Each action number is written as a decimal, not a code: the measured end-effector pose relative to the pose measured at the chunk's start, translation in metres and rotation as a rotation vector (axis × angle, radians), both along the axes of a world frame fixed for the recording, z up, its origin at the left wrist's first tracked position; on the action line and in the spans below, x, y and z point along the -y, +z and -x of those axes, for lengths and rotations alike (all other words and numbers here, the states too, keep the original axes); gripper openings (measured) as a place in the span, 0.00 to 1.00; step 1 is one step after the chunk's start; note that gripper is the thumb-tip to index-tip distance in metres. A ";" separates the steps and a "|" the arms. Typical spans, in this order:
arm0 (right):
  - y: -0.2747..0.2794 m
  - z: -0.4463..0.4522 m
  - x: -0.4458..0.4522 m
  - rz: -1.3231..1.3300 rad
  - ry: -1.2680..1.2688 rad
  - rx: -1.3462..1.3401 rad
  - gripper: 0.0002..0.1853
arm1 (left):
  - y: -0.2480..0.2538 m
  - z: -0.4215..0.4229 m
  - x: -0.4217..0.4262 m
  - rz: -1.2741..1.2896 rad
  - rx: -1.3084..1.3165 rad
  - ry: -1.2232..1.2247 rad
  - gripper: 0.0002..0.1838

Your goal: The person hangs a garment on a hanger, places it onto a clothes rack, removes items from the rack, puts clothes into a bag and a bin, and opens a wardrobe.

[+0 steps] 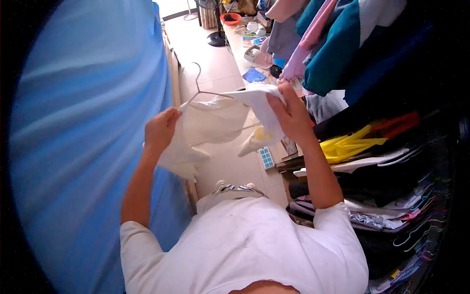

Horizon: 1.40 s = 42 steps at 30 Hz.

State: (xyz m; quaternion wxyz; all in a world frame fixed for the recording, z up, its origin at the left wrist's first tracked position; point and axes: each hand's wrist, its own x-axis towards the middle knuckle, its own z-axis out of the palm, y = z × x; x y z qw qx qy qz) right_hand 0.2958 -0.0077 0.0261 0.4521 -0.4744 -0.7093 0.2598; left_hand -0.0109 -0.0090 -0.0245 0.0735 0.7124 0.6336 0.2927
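Observation:
A white shirt (215, 120) hangs spread out between my two hands in front of me. A thin wire hanger (199, 83) sits in its upper part, with the hook standing up free. My left hand (160, 129) is closed, pinching the shirt near the hanger's left end. On the other side my right hand (292, 113) grips the cloth at the hanger's right end, thumb on top. A yellow patch (263, 133) shows on the shirt's lower right part. The fingertips of both hands are partly hidden in the fabric.
A bed with a blue sheet (93, 132) fills the left side. On the right hang several clothes (333, 49), with folded and hung garments and a yellow cloth (347, 144) below. Small items and an orange bowl (230, 19) lie farther back.

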 end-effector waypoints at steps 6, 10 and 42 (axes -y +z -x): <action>-0.033 0.026 0.028 -0.154 0.105 0.211 0.09 | 0.005 -0.004 0.001 -0.216 0.101 0.045 0.07; -0.042 0.059 0.050 -0.213 0.392 0.252 0.08 | 0.003 -0.011 -0.001 -0.274 0.294 0.013 0.06; 0.013 0.038 -0.042 -0.029 0.159 0.513 0.13 | 0.008 0.007 -0.038 0.332 1.525 -0.083 0.16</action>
